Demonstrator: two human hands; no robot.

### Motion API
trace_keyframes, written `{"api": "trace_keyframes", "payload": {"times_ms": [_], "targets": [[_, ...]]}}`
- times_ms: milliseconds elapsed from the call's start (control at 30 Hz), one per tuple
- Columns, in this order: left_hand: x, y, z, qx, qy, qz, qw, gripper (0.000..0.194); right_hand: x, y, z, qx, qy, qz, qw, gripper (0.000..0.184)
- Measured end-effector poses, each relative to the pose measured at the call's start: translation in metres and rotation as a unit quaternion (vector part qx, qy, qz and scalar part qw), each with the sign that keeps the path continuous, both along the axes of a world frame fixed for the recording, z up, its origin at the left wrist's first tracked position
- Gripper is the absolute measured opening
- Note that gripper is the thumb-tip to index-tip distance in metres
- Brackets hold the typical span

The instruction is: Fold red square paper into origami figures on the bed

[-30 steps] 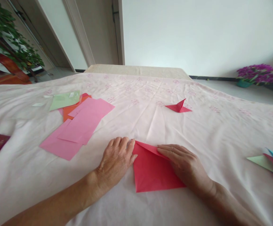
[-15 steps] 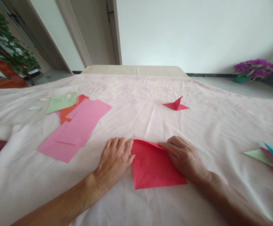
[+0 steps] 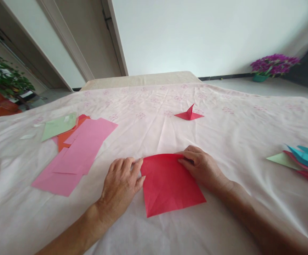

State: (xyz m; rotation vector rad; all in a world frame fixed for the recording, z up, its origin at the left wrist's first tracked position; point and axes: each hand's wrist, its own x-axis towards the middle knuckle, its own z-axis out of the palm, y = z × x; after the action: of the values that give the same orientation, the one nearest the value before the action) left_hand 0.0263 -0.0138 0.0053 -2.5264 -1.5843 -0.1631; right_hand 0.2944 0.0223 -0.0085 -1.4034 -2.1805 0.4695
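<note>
A red paper square lies flat on the pale pink cloth in front of me. My left hand rests flat on the cloth, fingers stretched out, with its fingertips against the paper's left edge. My right hand sits at the paper's upper right corner, fingers curled and pinching that corner. A small folded red paper piece stands farther back on the cloth, apart from both hands.
Pink sheets lie to the left, over an orange sheet and a light green one. Folded teal, green and red paper pieces lie at the right edge. Purple flowers stand on the floor beyond.
The folded-over top flap of the red paper has been opened out, and the sheet now lies as a flat square. My right hand moved up to its upper right corner and curled.
</note>
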Motion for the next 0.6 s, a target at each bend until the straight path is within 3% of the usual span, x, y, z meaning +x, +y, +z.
{"api": "trace_keyframes", "payload": {"times_ms": [133,267,333,400,433,533,600], "targets": [[0.0,-0.001,-0.001,0.004,-0.004,0.001,1.0,0.04,0.008,0.001,-0.006,0.008,-0.006,-0.068,0.998,0.029],[-0.001,0.0,-0.003,0.004,0.001,0.003,1.0,0.038,0.007,-0.016,0.019,0.089,-0.045,-0.119,0.988,0.035],[-0.001,0.001,-0.004,0.008,0.001,0.005,1.0,0.038,-0.002,-0.037,0.04,0.107,-0.063,-0.027,0.992,0.031],[-0.001,0.002,-0.005,0.01,-0.002,0.007,1.0,0.038,-0.015,-0.061,0.054,0.098,-0.094,0.079,0.988,0.047],[-0.002,0.002,-0.005,0.011,-0.005,0.006,1.0,0.037,-0.021,-0.073,0.056,0.124,-0.095,0.096,0.983,0.054],[-0.006,0.002,-0.003,0.013,-0.031,-0.014,0.999,0.038,-0.034,-0.098,0.043,0.156,-0.111,0.1,0.976,0.064],[-0.011,0.002,0.0,0.01,-0.06,-0.06,0.996,0.043,-0.035,-0.102,0.028,0.154,-0.135,0.075,0.976,0.063]]}}
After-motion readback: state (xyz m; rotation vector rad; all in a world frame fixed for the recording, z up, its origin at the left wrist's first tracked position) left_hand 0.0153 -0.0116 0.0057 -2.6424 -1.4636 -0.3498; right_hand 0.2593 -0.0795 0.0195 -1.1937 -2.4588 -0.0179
